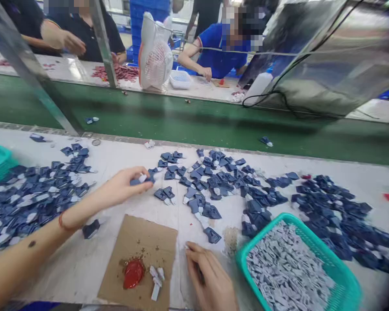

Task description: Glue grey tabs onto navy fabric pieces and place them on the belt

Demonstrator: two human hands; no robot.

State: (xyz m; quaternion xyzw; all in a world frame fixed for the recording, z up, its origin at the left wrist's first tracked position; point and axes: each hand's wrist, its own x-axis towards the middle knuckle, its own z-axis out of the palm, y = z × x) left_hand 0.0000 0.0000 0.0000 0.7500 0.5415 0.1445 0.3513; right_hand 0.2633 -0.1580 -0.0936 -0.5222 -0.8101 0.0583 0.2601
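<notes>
My left hand (129, 185) is closed around a dark blue plastic piece (139, 179) with a light grey part on it, just left of the scattered blue pieces (214, 172). My right hand (210, 276) rests low on the white table, its thumb and fingers pressed together. A tiny pale thing may be at its fingertips, too small to name. Between the hands lies a cardboard sheet (119, 259) bearing a red paste blob (134, 273) and a few light grey parts (156, 280). To the right stands a green basket (346, 276) full of small grey parts (288, 268).
Heaps of blue pieces lie at the left (35, 194) and right (337, 216). A second green basket (0, 162) is at the left edge. Beyond the table runs a green belt (188, 125), with a metal post (35, 73) beside it. Co-workers sit across it.
</notes>
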